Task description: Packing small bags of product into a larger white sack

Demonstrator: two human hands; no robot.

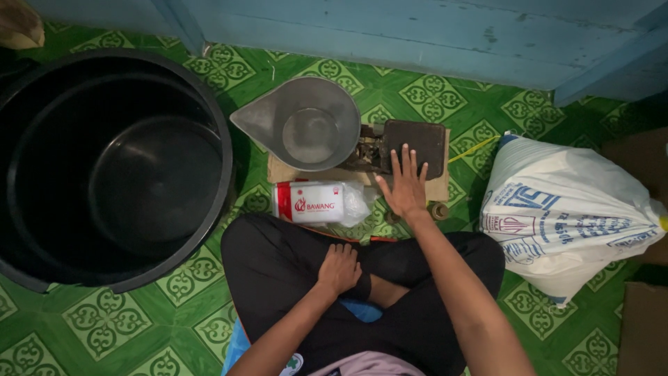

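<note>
My right hand (406, 186) is stretched forward with fingers apart, its fingertips at the near edge of the dark flat platform (415, 144) of a balance scale. The scale's grey metal pan (307, 124) with a pouring lip sits to the left, with nothing in it. My left hand (339, 268) rests loosely curled on my crossed legs in black trousers, holding nothing. A white and red plastic packet (311, 202) lies on the floor just in front of my knees, left of my right hand.
A large black tub (21, 125) stands on the left, holding nothing. A full white woven sack (563, 216) with blue print lies at the right. The floor is green patterned tile. A blue wooden wall (417, 35) runs along the back. Brown cardboard (643, 327) lies at far right.
</note>
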